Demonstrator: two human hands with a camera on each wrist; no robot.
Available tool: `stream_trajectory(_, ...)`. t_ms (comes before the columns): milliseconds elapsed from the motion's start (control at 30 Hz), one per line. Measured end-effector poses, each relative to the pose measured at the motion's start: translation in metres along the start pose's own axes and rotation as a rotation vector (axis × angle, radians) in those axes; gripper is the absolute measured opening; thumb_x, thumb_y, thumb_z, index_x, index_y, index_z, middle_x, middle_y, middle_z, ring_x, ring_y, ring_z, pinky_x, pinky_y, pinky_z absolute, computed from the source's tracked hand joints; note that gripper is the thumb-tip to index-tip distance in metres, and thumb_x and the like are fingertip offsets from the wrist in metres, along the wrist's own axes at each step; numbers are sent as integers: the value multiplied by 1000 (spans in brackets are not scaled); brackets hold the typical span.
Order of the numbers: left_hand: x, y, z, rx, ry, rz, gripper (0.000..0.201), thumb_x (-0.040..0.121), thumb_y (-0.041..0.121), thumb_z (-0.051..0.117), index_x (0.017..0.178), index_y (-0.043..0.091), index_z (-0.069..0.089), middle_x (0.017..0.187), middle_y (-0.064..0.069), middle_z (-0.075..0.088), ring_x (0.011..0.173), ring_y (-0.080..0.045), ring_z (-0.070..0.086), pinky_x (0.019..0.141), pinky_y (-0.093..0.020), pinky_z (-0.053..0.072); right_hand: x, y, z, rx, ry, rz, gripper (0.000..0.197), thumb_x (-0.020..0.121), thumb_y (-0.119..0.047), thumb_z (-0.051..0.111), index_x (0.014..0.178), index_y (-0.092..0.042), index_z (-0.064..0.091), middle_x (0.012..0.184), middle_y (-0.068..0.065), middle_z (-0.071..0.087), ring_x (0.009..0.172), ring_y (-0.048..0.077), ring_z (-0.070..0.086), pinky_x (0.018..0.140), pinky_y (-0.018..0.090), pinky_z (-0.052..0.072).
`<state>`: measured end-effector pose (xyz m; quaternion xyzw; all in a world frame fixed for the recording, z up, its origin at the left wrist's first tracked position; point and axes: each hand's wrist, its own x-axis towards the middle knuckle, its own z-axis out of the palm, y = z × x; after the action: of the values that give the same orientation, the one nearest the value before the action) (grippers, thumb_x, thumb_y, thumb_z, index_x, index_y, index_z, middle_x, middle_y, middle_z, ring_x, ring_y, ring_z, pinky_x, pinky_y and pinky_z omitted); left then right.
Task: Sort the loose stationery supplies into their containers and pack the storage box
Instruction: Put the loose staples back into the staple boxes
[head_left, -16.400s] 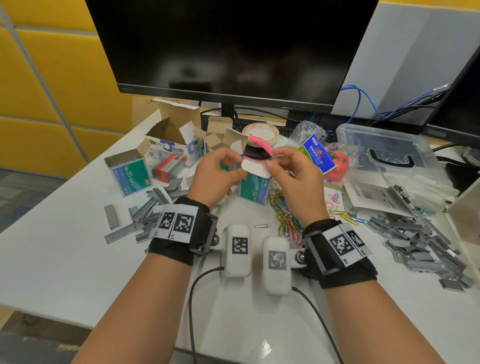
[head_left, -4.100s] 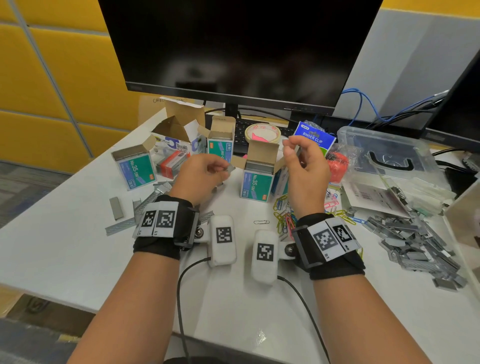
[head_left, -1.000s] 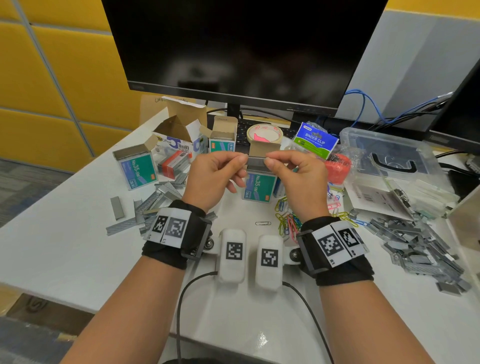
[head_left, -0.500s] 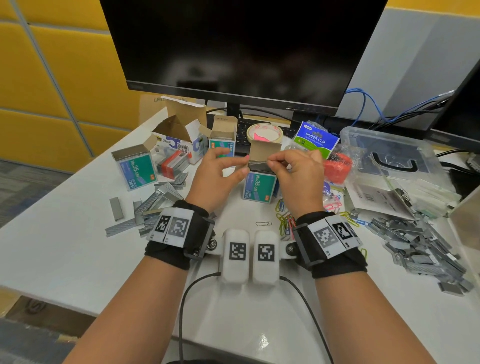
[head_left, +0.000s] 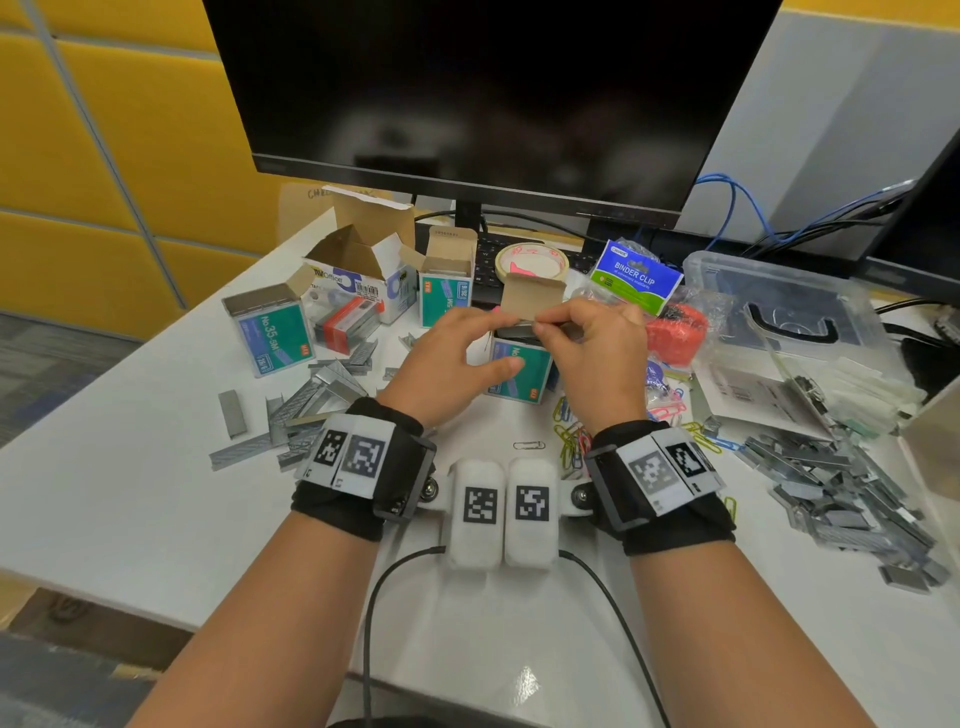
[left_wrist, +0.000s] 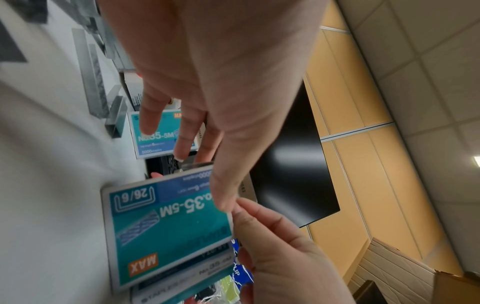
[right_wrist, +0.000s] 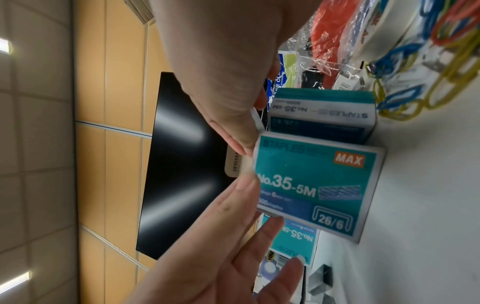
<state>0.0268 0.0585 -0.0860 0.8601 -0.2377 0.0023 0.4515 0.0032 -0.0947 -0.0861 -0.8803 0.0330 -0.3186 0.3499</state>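
Note:
A teal staple box (head_left: 522, 371) stands upright mid-table with its brown flap (head_left: 532, 293) open. My right hand (head_left: 543, 325) pinches a grey staple strip (head_left: 513, 329) at the box's open top. My left hand (head_left: 496, 340) has straight fingers beside the box's top left, its thumb lying along the front face. The left wrist view shows the left hand (left_wrist: 215, 181) with its thumb at the top edge of the box (left_wrist: 168, 226), touching a right fingertip. In the right wrist view the right hand (right_wrist: 250, 125) pinches at the rim of the box (right_wrist: 317, 185).
Loose staple strips lie in piles at left (head_left: 311, 400) and right (head_left: 841, 478). Other staple boxes (head_left: 270, 332) (head_left: 447, 291), a tape roll (head_left: 530, 262), a binder clip bag (head_left: 636, 278), coloured paper clips (head_left: 571, 436) and a clear storage box (head_left: 779, 312) surround the hands. A monitor (head_left: 493, 88) stands behind.
Both hands came down from above the box to its open top. My left hand let go of the strip and its thumb dropped to the box's front; the right still pinches the strip.

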Motion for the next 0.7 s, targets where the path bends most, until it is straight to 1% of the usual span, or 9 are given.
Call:
stream_trajectory(67, -1, 2, 0, -8, -15, 7, 46, 89, 28, 62, 133, 33, 48, 136, 2, 43, 124, -10, 40, 100, -26, 34, 1, 1, 1, 11, -10, 13, 12, 86, -20, 64, 93, -18, 73, 88, -2, 69, 101, 18, 46, 74, 20, 27)
stream_trajectory(133, -2, 3, 0, -18, -16, 11, 44, 89, 28, 61, 132, 33, 50, 135, 1, 43, 120, -7, 39, 104, -31, 36, 2, 2, 2, 33, -23, 32, 11, 86, -20, 64, 92, -19, 73, 86, -2, 69, 102, 23, 52, 76, 21, 30)
stream_trajectory(233, -4, 4, 0, -77, -15, 11, 41, 89, 29, 60, 130, 34, 53, 132, 2, 44, 117, -5, 39, 107, -37, 37, 2, 4, 3, 77, -30, 46, 10, 85, -19, 64, 90, -21, 73, 84, -4, 69, 101, 27, 56, 83, 29, 40)
stream_trajectory(300, -5, 5, 0, -105, -22, 15, 40, 90, 30, 60, 128, 37, 52, 132, 3, 45, 119, -7, 40, 107, -39, 38, 2, 4, 3, 94, -32, 56, 10, 86, -20, 64, 90, -22, 72, 85, -3, 69, 102, 28, 56, 84, 33, 45)
stream_trajectory(333, -5, 5, -1, -109, -21, 6, 40, 89, 31, 60, 128, 36, 52, 131, 4, 44, 120, -7, 40, 107, -40, 38, 2, 4, 3, 98, -34, 59, 10, 86, -20, 64, 91, -23, 72, 85, -2, 69, 102, 28, 56, 84, 34, 46)
stream_trajectory(400, -5, 6, -1, -108, -13, -23, 42, 89, 31, 59, 130, 31, 53, 126, 7, 42, 120, -7, 40, 107, -39, 38, 2, 4, 3, 98, -41, 68, 12, 86, -20, 63, 93, -22, 73, 87, 0, 69, 103, 28, 55, 84, 36, 48)
stream_trajectory(500, -4, 7, 0, -69, -12, -36, 44, 91, 31, 57, 134, 26, 51, 123, 9, 38, 117, -3, 36, 108, -35, 36, 1, 4, 2, 106, -60, 72, 20, 87, -17, 58, 97, -23, 73, 92, 2, 69, 107, 27, 53, 87, 42, 49)
stream_trajectory(600, -3, 7, 1, -58, -22, -43, 44, 91, 31, 56, 135, 24, 50, 124, 10, 36, 115, -1, 32, 109, -33, 35, 0, 6, 1, 96, -85, 81, 26, 88, -14, 53, 102, -23, 73, 100, 6, 69, 112, 26, 50, 91, 42, 47)
stream_trajectory(700, -2, 6, 1, -40, -26, -46, 44, 92, 32, 55, 135, 24, 49, 131, 6, 37, 116, 0, 31, 108, -29, 35, 0, 6, 2, 114, -79, 73, 26, 88, -13, 52, 101, -22, 73, 100, 6, 69, 111, 28, 52, 89, 44, 49)
